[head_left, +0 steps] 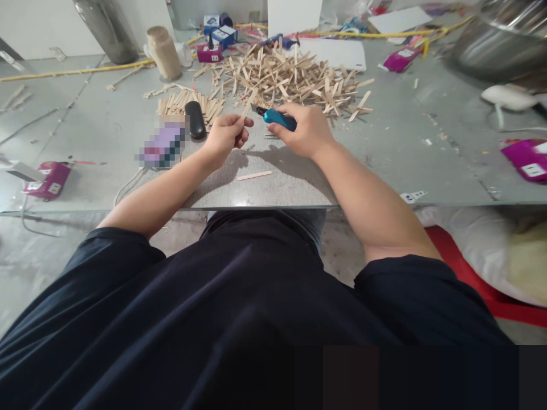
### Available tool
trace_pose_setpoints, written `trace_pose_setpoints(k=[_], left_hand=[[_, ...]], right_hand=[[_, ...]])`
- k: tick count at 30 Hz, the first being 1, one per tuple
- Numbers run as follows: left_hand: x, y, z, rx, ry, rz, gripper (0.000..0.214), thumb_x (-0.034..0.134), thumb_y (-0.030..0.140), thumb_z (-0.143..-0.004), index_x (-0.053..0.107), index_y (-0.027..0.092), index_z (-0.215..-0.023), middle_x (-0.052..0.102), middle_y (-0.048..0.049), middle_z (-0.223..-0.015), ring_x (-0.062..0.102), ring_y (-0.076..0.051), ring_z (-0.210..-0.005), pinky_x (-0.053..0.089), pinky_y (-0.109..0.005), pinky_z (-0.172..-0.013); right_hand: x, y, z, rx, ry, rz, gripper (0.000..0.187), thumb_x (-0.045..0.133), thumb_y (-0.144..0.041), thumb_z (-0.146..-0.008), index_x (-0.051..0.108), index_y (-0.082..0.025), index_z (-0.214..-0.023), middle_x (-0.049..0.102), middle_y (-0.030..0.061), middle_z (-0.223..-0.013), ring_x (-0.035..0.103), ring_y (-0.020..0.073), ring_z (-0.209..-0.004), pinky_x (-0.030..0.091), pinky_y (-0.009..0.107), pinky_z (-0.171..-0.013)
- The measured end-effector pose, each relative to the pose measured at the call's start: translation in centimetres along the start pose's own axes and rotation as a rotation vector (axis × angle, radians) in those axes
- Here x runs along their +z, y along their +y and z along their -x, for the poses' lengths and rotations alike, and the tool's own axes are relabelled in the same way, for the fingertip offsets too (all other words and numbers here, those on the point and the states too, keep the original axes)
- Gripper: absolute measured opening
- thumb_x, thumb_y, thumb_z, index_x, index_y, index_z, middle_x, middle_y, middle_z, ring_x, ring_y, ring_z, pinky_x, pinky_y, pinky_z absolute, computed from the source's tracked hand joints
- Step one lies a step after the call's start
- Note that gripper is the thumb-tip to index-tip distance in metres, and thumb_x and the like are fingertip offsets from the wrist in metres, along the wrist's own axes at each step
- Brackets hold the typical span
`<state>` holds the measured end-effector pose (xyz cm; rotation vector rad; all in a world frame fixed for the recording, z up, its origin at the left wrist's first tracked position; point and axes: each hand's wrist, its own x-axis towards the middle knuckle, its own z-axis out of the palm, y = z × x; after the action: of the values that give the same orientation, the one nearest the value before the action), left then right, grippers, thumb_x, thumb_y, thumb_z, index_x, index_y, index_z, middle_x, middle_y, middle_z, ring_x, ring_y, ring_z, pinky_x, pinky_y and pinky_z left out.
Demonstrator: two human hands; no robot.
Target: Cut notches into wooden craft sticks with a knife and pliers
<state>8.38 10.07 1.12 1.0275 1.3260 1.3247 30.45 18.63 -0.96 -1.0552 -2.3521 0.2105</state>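
My left hand (227, 134) pinches a thin wooden stick (249, 105) and holds it up above the grey table (376, 165). My right hand (305, 130) is closed round a blue utility knife (277, 118), its blade tip touching the stick. A single loose stick (254, 175) lies on the table just below both hands. Behind the hands spreads a big heap of wooden sticks (290, 75), with a smaller neat stack (175, 104) to its left.
A black case (196, 119) and a blurred purple item (164, 145) lie left of my hands. Magenta packets (47, 179) (526, 159) (404, 58) are scattered around. A beige jar (164, 52), a metal cylinder (106, 28), a metal bowl (499, 40) and a white board (337, 54) stand at the back.
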Motion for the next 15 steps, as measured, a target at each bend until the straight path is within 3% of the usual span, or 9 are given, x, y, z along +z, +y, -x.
trace_pose_setpoints(k=[4,7,10,15], left_hand=[[-0.06,-0.23,-0.03,0.036,0.006,-0.053,0.045,0.047,0.011,-0.124,0.069,0.018,-0.085,0.072,0.0028,-0.065,0.057,-0.004,-0.051,0.040,-0.019,-0.058],[-0.12,-0.49,-0.20,0.046,-0.002,-0.052,0.048,0.048,0.012,-0.124,0.065,0.019,-0.079,0.079,0.0009,-0.072,0.060,-0.004,-0.053,0.042,-0.019,-0.058],[-0.14,-0.56,-0.32,0.043,0.007,-0.054,0.048,0.052,0.011,-0.122,0.061,0.020,-0.076,0.081,-0.0003,-0.075,0.062,-0.004,-0.053,0.043,-0.020,-0.058],[-0.19,-0.30,-0.19,0.002,-0.011,-0.026,0.042,0.049,0.012,-0.124,0.068,0.017,-0.086,0.078,0.0023,-0.069,0.062,-0.003,-0.052,0.042,-0.019,-0.058]], right_hand=[[-0.26,-0.15,0.15,-0.040,-0.072,0.009,0.073,0.049,-0.087,-0.109,0.087,-0.036,-0.146,0.093,0.0090,-0.133,0.085,0.0456,-0.121,0.066,0.064,-0.105],[-0.15,-0.04,0.14,-0.070,-0.118,0.028,0.073,0.054,-0.084,-0.108,0.086,-0.035,-0.152,0.092,0.0102,-0.136,0.085,0.0460,-0.125,0.065,0.063,-0.108],[0.02,0.22,0.07,-0.086,-0.119,0.047,0.077,0.053,-0.086,-0.108,0.085,-0.033,-0.154,0.091,0.0115,-0.140,0.083,0.0481,-0.131,0.064,0.064,-0.110],[-0.14,0.81,-0.15,-0.062,-0.059,0.038,0.092,0.043,-0.102,-0.104,0.087,-0.035,-0.149,0.091,0.0098,-0.141,0.081,0.0477,-0.133,0.063,0.063,-0.108]])
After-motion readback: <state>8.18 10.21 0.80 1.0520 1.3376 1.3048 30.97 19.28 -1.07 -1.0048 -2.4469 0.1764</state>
